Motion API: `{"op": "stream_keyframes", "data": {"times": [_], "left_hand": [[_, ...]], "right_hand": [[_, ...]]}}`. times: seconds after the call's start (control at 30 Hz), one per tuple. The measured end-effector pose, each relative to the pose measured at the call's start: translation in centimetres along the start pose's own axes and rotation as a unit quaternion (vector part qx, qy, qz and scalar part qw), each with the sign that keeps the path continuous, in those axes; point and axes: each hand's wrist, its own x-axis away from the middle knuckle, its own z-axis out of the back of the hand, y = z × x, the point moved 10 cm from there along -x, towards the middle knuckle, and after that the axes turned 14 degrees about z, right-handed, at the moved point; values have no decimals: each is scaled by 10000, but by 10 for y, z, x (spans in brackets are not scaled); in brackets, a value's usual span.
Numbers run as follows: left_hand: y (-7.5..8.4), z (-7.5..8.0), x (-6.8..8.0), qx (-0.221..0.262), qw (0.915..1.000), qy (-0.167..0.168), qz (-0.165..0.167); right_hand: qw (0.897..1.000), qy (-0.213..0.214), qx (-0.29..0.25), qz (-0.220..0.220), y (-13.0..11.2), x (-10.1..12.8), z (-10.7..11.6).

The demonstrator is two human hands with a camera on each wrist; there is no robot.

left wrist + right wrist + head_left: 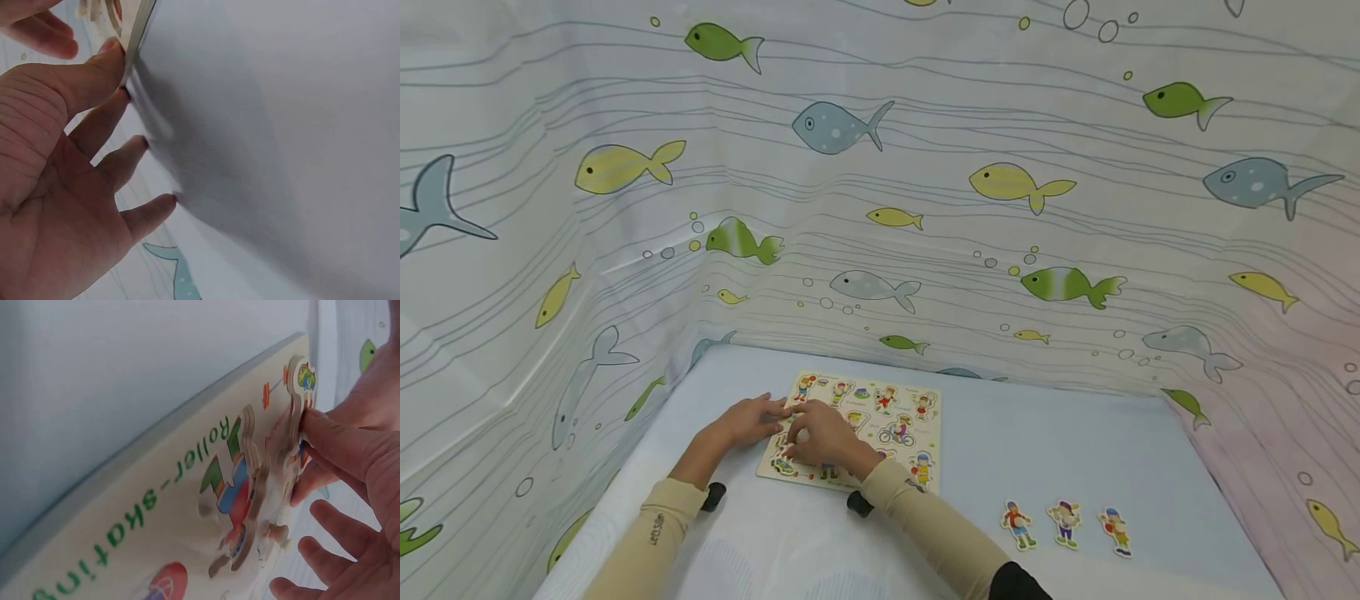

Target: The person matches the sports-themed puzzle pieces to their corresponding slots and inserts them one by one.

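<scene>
A pale wooden picture puzzle board (932,442) printed with sports figures lies on the table. My left hand (748,422) is at its left side; in the left wrist view the thumb tip (111,47) touches the board's edge, with the other fingers spread and their tips on the tabletop. Reaching over the board's lower left, my right hand (823,435) pinches a small puzzle piece (305,377) of a figure with a green skateboard between thumb and index finger. The piece lies at its spot on the board, partly hidden by the fingers. Beside it is a figure shape (234,494) labelled "Roller-skating".
Three loose figure pieces, one in red and blue (1018,527), one in a purple cap (1065,525) and one in yellow (1116,533), lie in a row to the right of the board. A fish-patterned curtain (925,250) surrounds the pale table (1075,450).
</scene>
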Motion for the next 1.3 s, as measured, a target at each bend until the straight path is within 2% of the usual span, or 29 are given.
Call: {"op": "stream_keyframes", "data": {"times": [0.13,0.47,1.0,1.13,1.3], "left_hand": [[1,1,1,7,10000,43,0],[2,-2,2,39,9999,96,56],[2,-3,3,43,9999,108,52],[2,-1,2,49,9999,135,-49],[3,3,3,4,9998,126,-144]], "right_hand": [[9998,41,0,-174,2,-2,-5],[9988,-45,455,-168,1,-11,-12],[9971,-91,655,-370,-3,-7,-11],[9971,-61,696,-304,-2,-5,-8],[9971,25,761,-20,-11,0,4]]}}
